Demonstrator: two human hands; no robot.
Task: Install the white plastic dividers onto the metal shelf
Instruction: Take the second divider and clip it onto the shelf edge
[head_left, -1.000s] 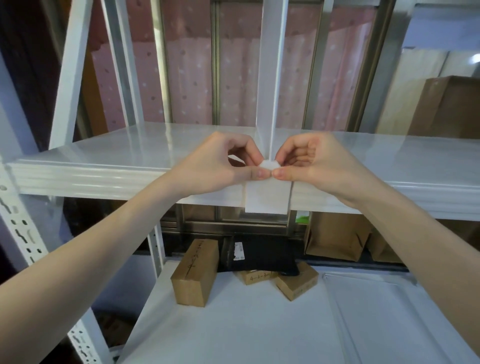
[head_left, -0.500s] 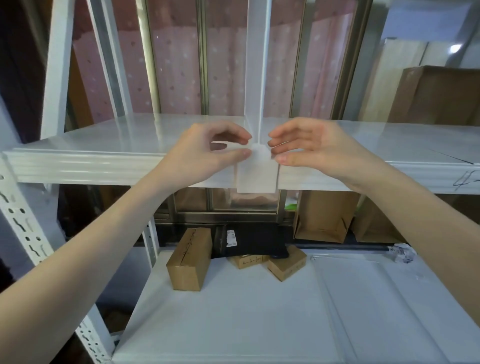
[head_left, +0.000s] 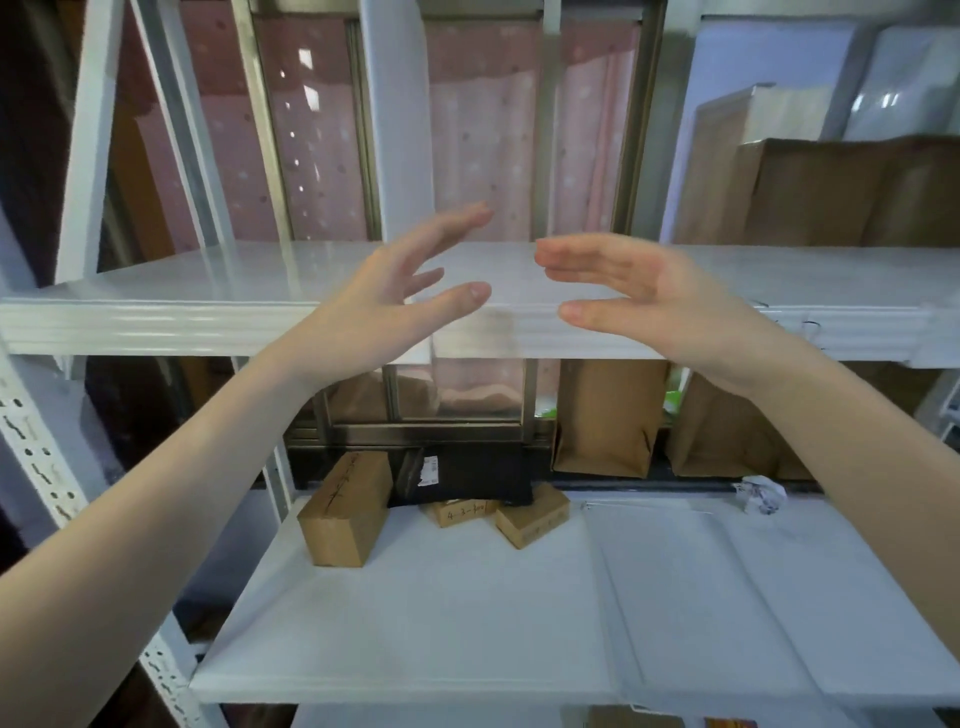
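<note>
A person's two bare arms reach forward toward a white metal shelf (head_left: 156, 312), seen from a head-worn camera looking forward and down.

The left hand (head_left: 384, 301) is open, palm turned toward the right, fingers (head_left: 457, 221) spread apart and slightly curved, thumb held below them. It grips nothing; it hovers in front of the shelf's front edge.

Between and behind the hands stands a white plastic divider (head_left: 397, 130), a tall upright panel rising from the upper shelf surface toward the top of the frame. It is just behind the left hand's fingertips; whether they touch it cannot be told. Its lower end is hidden by the left hand, and a pale translucent tab (head_left: 475, 335) hangs over the shelf's front edge below the gap between the hands.

The right hand (head_left: 649, 296) is also open, palm facing left, fingers (head_left: 566, 254) extended and close together, thumb apart beneath them. It holds nothing and sits to the right of the divider, apart from it.

On the lower shelf (head_left: 467, 623) lie three small cardboard boxes (head_left: 345, 509) and a black package (head_left: 467, 478), well below the hands. Brown paper bags (head_left: 608, 415) stand behind that shelf, to the right.
</note>
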